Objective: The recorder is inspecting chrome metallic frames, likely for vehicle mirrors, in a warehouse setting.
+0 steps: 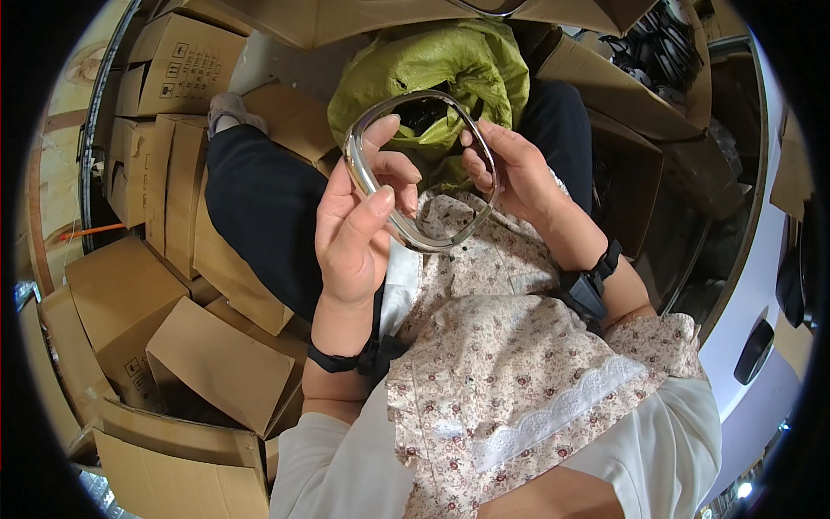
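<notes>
A shiny chrome ring-shaped trim piece [425, 242], rounded and open in the middle, is held up over my lap between both hands. My left hand [354, 233] grips its left side, with the thumb on the near rim and the fingers curled through the opening. On the opposite side, my right hand [519, 169] pinches the rim between thumb and fingers. Just beyond the ring stands a yellow-green woven bag [372, 78], its mouth open on dark parts that are hard to make out. A floral apron [510, 372] covers my lap below.
Cardboard boxes [229, 359] crowd the left side, several stacked or open. At the upper right, an open carton [596, 82] holds black parts [666, 48]. A white surface [735, 381] along the right edge carries a black oval piece [754, 352].
</notes>
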The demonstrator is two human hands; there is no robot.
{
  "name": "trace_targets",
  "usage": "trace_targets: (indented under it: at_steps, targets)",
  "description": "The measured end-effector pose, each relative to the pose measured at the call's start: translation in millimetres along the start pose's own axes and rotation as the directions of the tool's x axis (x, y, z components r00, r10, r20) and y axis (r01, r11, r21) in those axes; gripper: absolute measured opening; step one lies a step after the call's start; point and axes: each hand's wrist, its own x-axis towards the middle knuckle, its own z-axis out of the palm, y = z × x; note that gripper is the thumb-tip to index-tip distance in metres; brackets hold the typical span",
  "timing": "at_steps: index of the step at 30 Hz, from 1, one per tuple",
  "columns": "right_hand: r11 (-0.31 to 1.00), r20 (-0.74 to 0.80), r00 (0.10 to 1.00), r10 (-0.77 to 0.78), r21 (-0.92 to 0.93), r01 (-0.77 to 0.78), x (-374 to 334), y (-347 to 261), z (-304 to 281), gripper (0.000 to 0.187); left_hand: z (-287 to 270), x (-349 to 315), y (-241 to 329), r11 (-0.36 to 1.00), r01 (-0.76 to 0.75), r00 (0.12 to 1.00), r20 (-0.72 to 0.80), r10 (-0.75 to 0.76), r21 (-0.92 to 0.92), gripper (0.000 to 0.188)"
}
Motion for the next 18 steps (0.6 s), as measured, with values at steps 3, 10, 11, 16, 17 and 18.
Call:
trace_targets:
  at_steps: [3, 10, 11, 16, 17, 18]
  targets:
    - [1.000, 0.014, 1.000, -0.028, 0.006, 0.028, 0.6, -0.6, 0.3, 0.028, 3.4, -0.2, 2.7, 1.000, -0.003, 1.000, 0.023, 0.002, 0.023, 0.069]
    - [0.999, 0.008, 0.999, -0.040, 0.034, 0.040, 0.1, -2.4, -0.6, 0.028, 2.6, 1.4, 4.5, 0.998, -0.007, 0.989, 0.145, -0.003, 0.065, 0.089]
    - [0.998, 0.006, 0.999, -0.049, 0.028, 0.049, -0.2, -2.4, -1.1, 0.028, 0.6, 1.5, 3.9, 0.999, -0.021, 0.977, 0.215, 0.010, 0.049, 0.091]
    - [0.996, -0.001, 0.996, -0.087, -0.016, 0.087, 2.9, -9.8, -3.0, 0.027, 2.2, -2.5, -3.1, 0.996, 0.032, 0.994, 0.098, -0.040, 0.089, 0.099]
    - [0.996, -0.091, 0.992, -0.085, -0.030, 0.083, 9.9, -14.4, -2.0, 0.027, 2.3, 1.7, -1.3, 0.995, 0.038, 0.995, 0.091, -0.046, 0.094, 0.098]
    - [0.987, -0.049, 0.986, -0.160, -0.027, 0.159, 18.4, -22.3, -1.9, 0.028, 2.9, 4.1, 0.4, 0.992, 0.066, 0.997, 0.042, -0.071, 0.103, 0.096]
